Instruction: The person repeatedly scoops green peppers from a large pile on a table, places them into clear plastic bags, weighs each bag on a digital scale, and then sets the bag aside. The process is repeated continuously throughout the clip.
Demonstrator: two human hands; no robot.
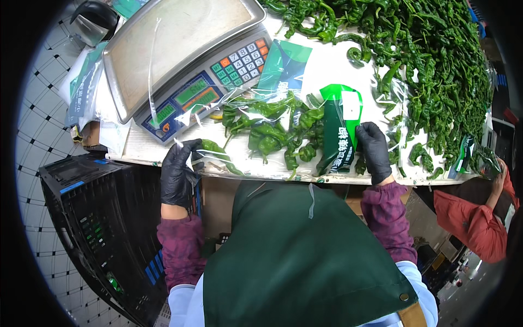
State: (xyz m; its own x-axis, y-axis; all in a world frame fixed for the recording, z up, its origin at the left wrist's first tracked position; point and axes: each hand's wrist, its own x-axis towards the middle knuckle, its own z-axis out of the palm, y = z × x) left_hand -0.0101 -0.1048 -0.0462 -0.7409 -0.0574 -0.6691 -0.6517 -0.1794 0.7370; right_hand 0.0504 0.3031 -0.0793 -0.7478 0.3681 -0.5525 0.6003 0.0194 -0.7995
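Observation:
A clear plastic bag with a printed green panel [341, 131] lies flat along the table's near edge. Long wrinkled green peppers [267, 139] fill its transparent part. My left hand [179, 173], in a black glove, grips the clear film at the bag's left end, and a bit of white shows between the fingers. At the other end, my right hand [374, 152], also black-gloved, pinches the edge of the printed panel. Just beyond the bag stands a digital weighing scale [241, 61] with a steel pan [188, 36] and lit displays.
A big heap of loose green peppers [429, 61] covers the table's far right. Flat printed bags [286, 65] lie beside the scale. Black plastic crates [106, 220] stand below at left. A kettle [94, 24] is at upper left. A co-worker's red sleeve [474, 220] shows at right.

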